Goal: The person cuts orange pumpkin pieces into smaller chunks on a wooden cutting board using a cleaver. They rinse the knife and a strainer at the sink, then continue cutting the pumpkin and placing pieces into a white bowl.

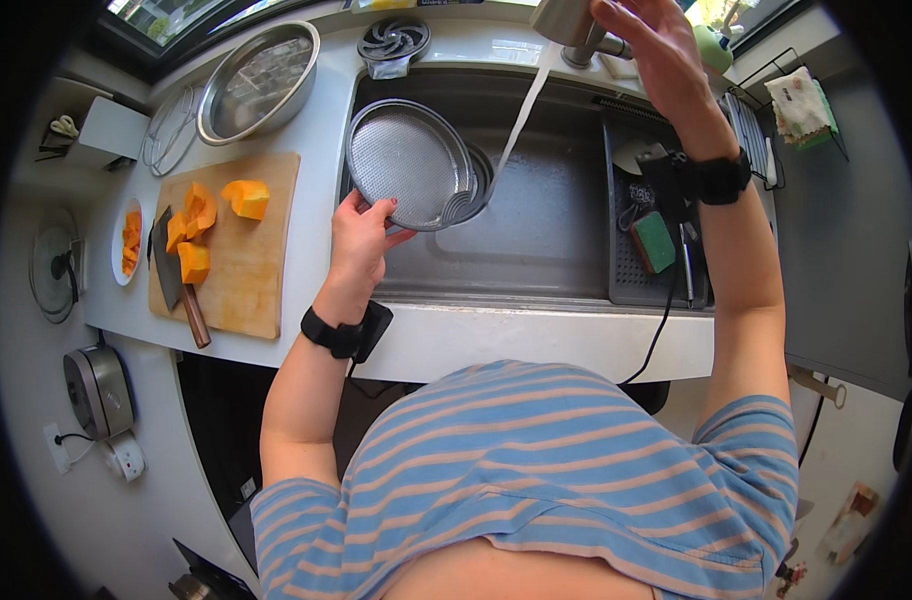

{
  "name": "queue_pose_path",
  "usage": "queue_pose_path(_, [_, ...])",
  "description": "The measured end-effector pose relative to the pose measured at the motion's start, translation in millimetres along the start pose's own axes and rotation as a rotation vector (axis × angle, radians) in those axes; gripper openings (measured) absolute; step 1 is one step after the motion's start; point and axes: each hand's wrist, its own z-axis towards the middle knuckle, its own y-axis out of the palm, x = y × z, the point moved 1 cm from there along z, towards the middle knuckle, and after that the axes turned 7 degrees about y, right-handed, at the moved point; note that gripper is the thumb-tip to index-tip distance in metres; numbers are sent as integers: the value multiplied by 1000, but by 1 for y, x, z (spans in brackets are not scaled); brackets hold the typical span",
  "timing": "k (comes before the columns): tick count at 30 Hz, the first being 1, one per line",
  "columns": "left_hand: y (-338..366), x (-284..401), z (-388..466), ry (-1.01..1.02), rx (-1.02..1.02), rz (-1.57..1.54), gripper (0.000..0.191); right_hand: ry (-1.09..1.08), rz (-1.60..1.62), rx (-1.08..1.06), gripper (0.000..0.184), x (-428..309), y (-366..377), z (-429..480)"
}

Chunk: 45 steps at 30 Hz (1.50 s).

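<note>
My left hand grips the near rim of a round metal pan with a textured bottom, tilted over the left side of the sink. The thumb lies over the rim and the fingers reach underneath. From the faucet a stream of water runs down just right of the pan, near the partly covered drain. My right hand is raised at the faucet's handle side. Its fingertips run past the top of the view, so its hold is unclear.
A wooden cutting board at left bears pumpkin pieces and a cleaver. Near it are a plate of orange scraps and a steel bowl. A sponge lies in the sink's right-hand tray.
</note>
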Motion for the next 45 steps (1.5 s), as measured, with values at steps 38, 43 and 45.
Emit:
queue_pose_path(38, [-43, 35, -18, 96, 97, -159, 36, 248, 343, 344, 12, 38, 57, -29])
queue_pose_path(43, [-27, 31, 1, 37, 103, -30, 30, 170, 217, 382, 13, 57, 52, -18])
queue_pose_path(45, [-17, 29, 19, -10, 63, 64, 30, 145, 125, 350, 20, 62, 43, -16])
